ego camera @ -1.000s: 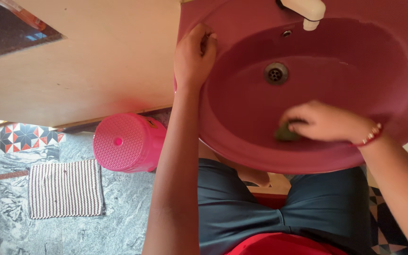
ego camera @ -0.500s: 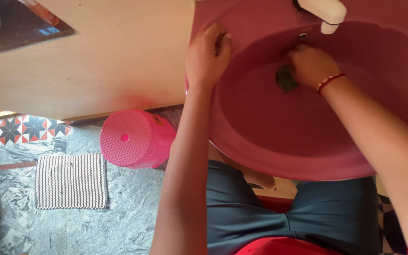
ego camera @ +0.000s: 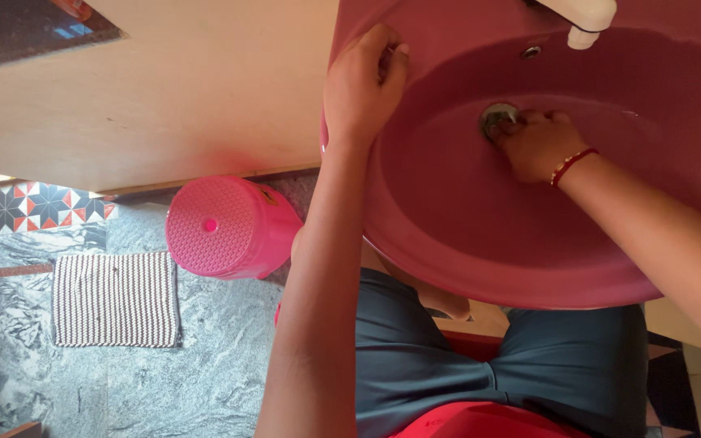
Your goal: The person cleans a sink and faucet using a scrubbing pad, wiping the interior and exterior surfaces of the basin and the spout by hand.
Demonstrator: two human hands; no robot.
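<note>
Scrubbing at the drain [ego camera: 498,116] of the dark pink sink [ego camera: 529,268] goes best, I'd judge, with small firm circles and the pad pressed flat into the metal ring. Right hand [ego camera: 539,144] sits at the basin bottom, fingers curled shut on something at the drain — the pad itself is hidden under them. Left hand [ego camera: 360,85] grips the sink's left rim, fingers closed over the edge — bracing.

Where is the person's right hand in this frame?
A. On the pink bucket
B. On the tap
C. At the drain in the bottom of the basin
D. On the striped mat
C: the right hand presses down beside the drain inside the pink basin.
</note>
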